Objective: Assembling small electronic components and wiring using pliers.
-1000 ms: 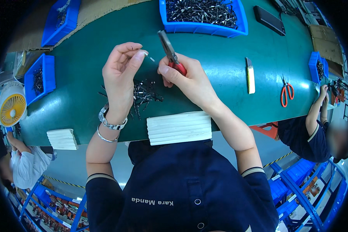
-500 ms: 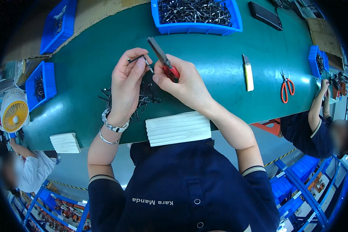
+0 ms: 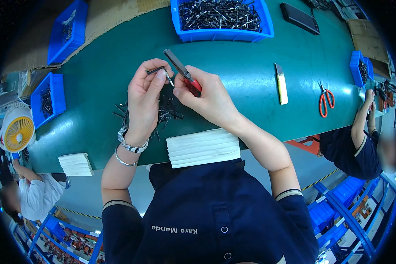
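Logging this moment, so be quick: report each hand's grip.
Left hand: closed, pinching a thin black-and-silver part between thumb and fingers.
Right hand: closed around red-handled pliers.

Left hand pinches a small bent black part between thumb and fingers, a pale end pointing down toward the right hand. Right hand grips red-handled pliers, nose angled up-left, apart from the part. Loose pile of black pieces on green table, partly hidden behind left forearm. White ridged pad at near edge. Blue bin of similar pieces beyond the hands. To the right: yellow cutter, then red-handled scissors. Far left, white-and-yellow fan. One co-worker at right, another at left.
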Demonstrator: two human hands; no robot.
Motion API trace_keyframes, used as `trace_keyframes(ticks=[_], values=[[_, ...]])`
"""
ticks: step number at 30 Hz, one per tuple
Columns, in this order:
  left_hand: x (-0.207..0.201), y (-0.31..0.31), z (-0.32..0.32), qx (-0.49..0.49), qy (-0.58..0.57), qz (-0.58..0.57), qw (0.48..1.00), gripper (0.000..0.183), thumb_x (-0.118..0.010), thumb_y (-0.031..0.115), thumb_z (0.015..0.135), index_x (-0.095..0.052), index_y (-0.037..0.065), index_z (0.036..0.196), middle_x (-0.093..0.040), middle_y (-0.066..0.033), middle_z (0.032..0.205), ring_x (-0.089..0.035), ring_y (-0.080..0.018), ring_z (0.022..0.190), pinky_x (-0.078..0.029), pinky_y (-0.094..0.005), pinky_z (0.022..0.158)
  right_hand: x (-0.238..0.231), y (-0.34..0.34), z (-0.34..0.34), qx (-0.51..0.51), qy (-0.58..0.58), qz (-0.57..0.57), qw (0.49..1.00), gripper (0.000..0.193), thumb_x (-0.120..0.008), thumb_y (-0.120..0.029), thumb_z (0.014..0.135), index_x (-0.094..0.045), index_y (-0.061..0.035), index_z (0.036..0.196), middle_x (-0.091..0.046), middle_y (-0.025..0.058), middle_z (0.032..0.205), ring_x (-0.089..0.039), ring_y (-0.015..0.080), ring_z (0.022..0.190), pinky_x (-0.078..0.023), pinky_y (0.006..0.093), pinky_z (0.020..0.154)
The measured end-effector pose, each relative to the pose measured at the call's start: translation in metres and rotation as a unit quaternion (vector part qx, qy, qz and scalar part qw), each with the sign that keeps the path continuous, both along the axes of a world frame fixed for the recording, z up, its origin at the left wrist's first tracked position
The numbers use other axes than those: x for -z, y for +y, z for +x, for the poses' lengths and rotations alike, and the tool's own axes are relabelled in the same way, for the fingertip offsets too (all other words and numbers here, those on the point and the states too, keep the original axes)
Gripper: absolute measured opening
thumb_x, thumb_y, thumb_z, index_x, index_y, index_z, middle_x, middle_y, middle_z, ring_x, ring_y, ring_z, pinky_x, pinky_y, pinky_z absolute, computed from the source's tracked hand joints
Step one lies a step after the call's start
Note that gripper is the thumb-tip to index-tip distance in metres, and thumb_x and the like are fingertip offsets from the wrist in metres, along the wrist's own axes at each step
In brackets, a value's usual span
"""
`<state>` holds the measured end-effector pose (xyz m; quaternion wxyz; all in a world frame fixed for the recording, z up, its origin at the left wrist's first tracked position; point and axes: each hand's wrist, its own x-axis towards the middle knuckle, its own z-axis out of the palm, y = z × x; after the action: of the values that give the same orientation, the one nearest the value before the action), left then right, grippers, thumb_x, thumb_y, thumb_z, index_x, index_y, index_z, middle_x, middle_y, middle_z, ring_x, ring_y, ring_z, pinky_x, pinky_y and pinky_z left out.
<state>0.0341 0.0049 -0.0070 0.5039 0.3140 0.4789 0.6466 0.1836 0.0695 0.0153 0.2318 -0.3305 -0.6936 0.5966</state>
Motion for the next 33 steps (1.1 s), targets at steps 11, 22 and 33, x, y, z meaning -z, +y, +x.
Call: trace_keyframes(ticks=[11, 22, 33], values=[[-0.002, 0.002, 0.001, -0.003, 0.032, 0.011, 0.999, 0.020, -0.053, 0.014, 0.096, -0.054, 0.002, 0.113, -0.061, -0.0059, 0.100, -0.058, -0.0102, 0.095, -0.045, -0.0257, 0.088, -0.002, 0.004, 0.001, 0.003, 0.005, -0.003, 1.000, 0.012, -0.062, -0.012, 0.084, -0.055, -0.0024, 0.084, -0.048, 0.0010, 0.063, -0.043, 0.0088, 0.060, -0.037, 0.0251, 0.057], [0.004, -0.001, 0.003, 0.038, 0.062, -0.012, 0.997, 0.036, -0.056, 0.021, 0.096, -0.045, 0.004, 0.125, -0.059, -0.0075, 0.107, -0.056, -0.0138, 0.100, -0.044, -0.0277, 0.089, 0.016, 0.003, 0.000, 0.016, 0.049, -0.079, 0.996, 0.015, -0.061, -0.014, 0.082, -0.055, -0.0006, 0.078, -0.051, 0.0061, 0.062, -0.045, 0.0128, 0.057, -0.040, 0.0307, 0.056], [-0.041, 0.001, -0.069, 0.056, 0.417, -0.029, 0.907, 0.026, -0.063, 0.015, 0.088, -0.059, 0.005, 0.112, -0.062, -0.0058, 0.098, -0.058, -0.0157, 0.097, -0.046, -0.0293, 0.082, -0.001, 0.071, 0.046, 0.222, 0.311, -0.199, 0.902, 0.027, -0.054, -0.029, 0.096, -0.051, -0.0076, 0.080, -0.049, 0.0020, 0.068, -0.055, 0.0148, 0.067, -0.046, 0.0272, 0.060]])
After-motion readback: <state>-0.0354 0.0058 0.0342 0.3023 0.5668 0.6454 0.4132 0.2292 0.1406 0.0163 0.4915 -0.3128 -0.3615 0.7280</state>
